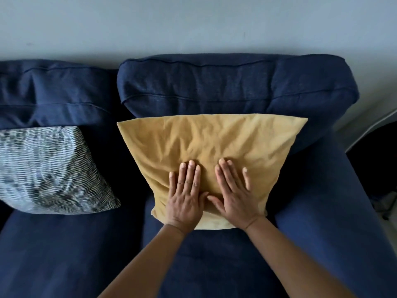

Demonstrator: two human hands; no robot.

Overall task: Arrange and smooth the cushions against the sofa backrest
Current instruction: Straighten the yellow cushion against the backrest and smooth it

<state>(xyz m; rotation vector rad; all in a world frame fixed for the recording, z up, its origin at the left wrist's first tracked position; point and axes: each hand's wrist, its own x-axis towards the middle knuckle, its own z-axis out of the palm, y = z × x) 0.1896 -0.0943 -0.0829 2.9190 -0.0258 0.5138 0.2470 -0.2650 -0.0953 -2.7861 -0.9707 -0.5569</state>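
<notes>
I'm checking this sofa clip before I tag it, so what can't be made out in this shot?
Head view only:
- Patterned cushion: its left side is cut off by the frame edge.
- Yellow cushion: its lower middle is covered by the left hand and right hand.
- Sofa: it runs past the left and bottom edges.
- Floor at right: dark and too small to read.

No text, label, brand, number or sign is showing readably anywhere here.
</notes>
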